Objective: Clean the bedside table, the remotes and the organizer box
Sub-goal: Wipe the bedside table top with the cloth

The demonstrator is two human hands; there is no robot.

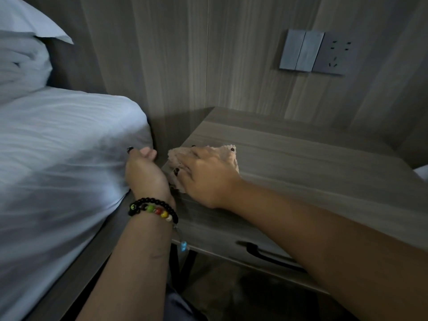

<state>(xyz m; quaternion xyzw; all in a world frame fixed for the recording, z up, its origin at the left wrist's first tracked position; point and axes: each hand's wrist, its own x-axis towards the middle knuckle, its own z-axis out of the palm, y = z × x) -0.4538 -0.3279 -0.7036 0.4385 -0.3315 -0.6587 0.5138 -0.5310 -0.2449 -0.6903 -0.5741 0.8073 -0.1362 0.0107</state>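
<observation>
**Right hand on cloth at desk's left edge, left hand against mattress**

While the right hand [203, 174] presses down on one crumpled pinkish-beige cleaning cloth [222, 156], the cloth sits on the left part of the grey wood-grain bedside desk [301, 163], near the edge facing the bed. Fingers are spread flat over the cloth, not curled round it; dark nail polish shows on them.

Left hand [143, 165] sits in the gap between desk and bed, back of hand up, fingers bent against the side of the white-sheeted mattress [64, 140]. Can't tell whether it grips the sheet or just rests on it. Fingertips mostly hidden.

Counts:
- 2 hands, 1 cloth, 1 desk.
- 2 bracelets on the left wrist: one black bead bracelet [159, 203], one with mixed colour beads [159, 211] (green, red, yellow, white). A small blue charm [183, 246] hangs below the wrist.
- 1 dark drawer handle [268, 252] on the desk front.
- 1 grey wall panel [315, 53] above the desk: 2 rocker switches left, 1 socket plate right.
- 2 white pillows [20, 54] stacked at upper left on the bed.

Desk top shows only the cloth and the right hand. No remotes or organizer box in view.
</observation>
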